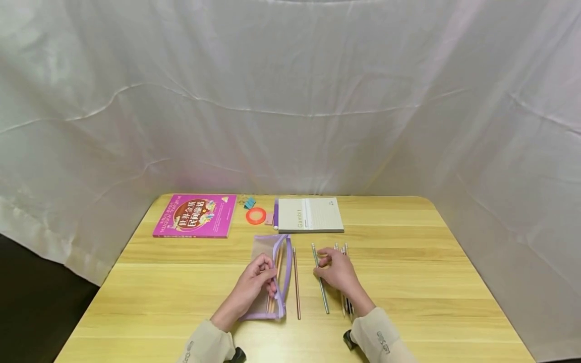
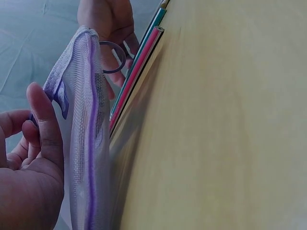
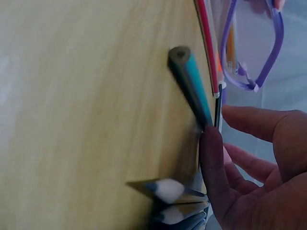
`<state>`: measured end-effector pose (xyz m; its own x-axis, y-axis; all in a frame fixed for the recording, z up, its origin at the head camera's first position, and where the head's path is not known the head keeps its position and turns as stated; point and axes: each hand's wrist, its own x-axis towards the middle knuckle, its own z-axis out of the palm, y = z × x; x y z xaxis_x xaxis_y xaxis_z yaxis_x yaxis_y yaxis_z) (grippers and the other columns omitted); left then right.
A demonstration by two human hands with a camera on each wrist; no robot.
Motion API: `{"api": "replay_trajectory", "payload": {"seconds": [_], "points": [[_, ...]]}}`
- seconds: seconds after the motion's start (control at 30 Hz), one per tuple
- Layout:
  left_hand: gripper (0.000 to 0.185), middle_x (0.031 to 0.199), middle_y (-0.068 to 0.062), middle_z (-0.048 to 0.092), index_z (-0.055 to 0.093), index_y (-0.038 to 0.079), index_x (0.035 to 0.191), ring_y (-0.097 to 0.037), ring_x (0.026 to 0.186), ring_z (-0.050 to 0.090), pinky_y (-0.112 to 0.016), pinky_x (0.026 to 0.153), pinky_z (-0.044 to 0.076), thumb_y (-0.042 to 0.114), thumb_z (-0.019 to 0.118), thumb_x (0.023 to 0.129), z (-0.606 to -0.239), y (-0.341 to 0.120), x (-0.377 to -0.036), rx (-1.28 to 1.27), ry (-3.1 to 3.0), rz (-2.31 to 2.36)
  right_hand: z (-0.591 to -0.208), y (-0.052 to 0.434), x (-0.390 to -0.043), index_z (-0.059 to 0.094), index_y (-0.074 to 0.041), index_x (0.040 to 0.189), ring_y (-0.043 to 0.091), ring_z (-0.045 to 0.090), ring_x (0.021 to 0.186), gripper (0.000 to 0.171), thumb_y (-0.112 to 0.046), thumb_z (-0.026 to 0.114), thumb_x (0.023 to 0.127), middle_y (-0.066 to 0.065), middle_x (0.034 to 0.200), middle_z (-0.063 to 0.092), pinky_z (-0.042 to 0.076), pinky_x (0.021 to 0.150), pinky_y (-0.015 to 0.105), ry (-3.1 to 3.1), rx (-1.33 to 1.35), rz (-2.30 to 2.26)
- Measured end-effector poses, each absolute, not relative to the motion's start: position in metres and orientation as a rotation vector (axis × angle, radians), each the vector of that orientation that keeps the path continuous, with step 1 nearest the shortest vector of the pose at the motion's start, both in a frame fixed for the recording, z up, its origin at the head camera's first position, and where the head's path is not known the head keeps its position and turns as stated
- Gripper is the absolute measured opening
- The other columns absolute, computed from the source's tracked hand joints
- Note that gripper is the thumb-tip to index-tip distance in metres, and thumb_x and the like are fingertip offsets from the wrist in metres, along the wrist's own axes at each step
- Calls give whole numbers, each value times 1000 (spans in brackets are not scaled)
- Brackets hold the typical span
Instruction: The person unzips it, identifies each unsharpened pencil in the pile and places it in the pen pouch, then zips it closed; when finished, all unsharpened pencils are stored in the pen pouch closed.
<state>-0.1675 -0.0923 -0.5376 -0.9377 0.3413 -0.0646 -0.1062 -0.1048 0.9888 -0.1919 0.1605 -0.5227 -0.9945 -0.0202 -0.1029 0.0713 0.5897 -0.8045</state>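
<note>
Head view:
- right hand (image 1: 337,271): fingers lightly curled, tips on the teal pencil (image 1: 320,278); whether it's a real pinch I can't tell from here.
- pencil axis: runs near-to-far on the bench (image 1: 408,282), just left of the right fingers, so the right hand is nearer.
- left hand (image 1: 255,285): pinches the near part of the purple mesh pencil case (image 1: 277,275), mouth facing right.
- between them: pink pencil (image 1: 296,282), parallel, just beside the case.
- more pens (image 1: 345,252): partly under the right hand.

Left wrist view:
- thumb (image 2: 45,129): pressed on the mesh wall, the case (image 2: 84,143) held up on edge; ring pull (image 2: 112,57) hangs at the far end.
- pink (image 2: 136,76) and teal (image 2: 144,48) pencils: flat on the bench beyond it.

Right wrist view:
- fingers (image 3: 216,177): tip touching the teal pencil (image 3: 192,86), thumb apart.
- look: teal painted body, bare wood end, slim.
</note>
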Motion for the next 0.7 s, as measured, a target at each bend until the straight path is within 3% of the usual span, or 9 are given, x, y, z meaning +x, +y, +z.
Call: {"api": "replay_trajectory", "payload": {"seconds": [0.37, 0.7], "points": [[18, 75, -3, 58, 47, -4, 108, -11, 60, 60, -23, 55, 57, 12, 56, 105, -535, -92, -168, 274, 1878, 2116, -521, 160, -196, 62, 2, 135, 17, 49, 77, 72, 0, 89, 69, 5, 87, 60, 44, 70, 29, 2809, -145, -1117], [15, 75, -4, 58, 48, -3, 106, -12, 59, 61, -24, 55, 57, 10, 56, 105, -537, -92, -167, 265, 1866, 2129, -525, 162, -197, 58, 6, 138, 14, 55, 66, 74, 7, 78, 67, 2, 81, 60, 48, 61, 27, 2813, -141, -1106]]}}
